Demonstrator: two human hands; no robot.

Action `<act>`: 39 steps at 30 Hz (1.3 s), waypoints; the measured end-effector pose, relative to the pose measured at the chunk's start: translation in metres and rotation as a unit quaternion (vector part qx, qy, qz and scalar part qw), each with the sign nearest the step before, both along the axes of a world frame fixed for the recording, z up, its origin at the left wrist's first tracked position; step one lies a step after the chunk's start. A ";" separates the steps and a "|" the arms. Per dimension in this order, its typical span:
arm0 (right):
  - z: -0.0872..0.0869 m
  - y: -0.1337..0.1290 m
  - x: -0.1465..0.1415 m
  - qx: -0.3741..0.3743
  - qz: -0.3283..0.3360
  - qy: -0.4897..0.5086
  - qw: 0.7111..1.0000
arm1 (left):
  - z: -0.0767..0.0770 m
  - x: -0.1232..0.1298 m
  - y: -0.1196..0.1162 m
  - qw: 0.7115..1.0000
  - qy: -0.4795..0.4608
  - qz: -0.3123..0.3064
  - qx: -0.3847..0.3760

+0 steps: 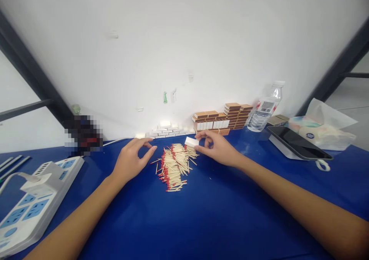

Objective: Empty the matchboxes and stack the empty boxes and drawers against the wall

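Note:
Between the thumb and fingers of my right hand (215, 146) is a small white matchbox tray (191, 141), held by its right end over the back of a loose heap of matches (174, 164). The matches have red heads and pale sticks, most heads pointing left. My left hand (134, 155) hovers left of the heap, thumb and fingers apart, with nothing in it. Behind the heap, white matchbox trays (170, 131) are stacked along the wall. To their right stand piles of brown matchboxes (238, 115), some with white ends facing me.
A water bottle (265, 108) leans near the wall at right, beside a phone (298, 142) and a pack of tissues (325, 131). On the left lies a white power strip (57, 190) with a plug in it. Pens (14, 165) and a blurred dark object (85, 133) are behind it.

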State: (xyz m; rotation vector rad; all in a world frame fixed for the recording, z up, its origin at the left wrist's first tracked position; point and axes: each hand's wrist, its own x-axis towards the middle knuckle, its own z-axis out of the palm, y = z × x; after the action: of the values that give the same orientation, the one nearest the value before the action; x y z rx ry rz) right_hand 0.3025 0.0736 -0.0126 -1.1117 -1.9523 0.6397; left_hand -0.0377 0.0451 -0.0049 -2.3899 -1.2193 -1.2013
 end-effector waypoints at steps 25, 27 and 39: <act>0.020 -0.057 -0.045 -0.403 0.160 0.264 0.862 | 0.029 0.013 -0.008 0.989 0.110 -0.041 0.094; 0.019 -0.053 -0.043 -0.355 0.123 0.248 0.893 | 0.032 -0.013 0.021 0.996 0.081 0.032 0.035; 0.005 -0.035 -0.036 -0.287 0.103 0.193 0.933 | 0.005 -0.056 0.108 0.992 0.081 0.057 -0.080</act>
State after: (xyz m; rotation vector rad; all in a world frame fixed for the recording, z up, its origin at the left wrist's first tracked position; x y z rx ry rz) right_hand 0.2666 0.0381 -0.0073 -1.0128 -1.5817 1.4933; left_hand -0.0940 0.1533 -0.0002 -2.4350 -1.4249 -0.8885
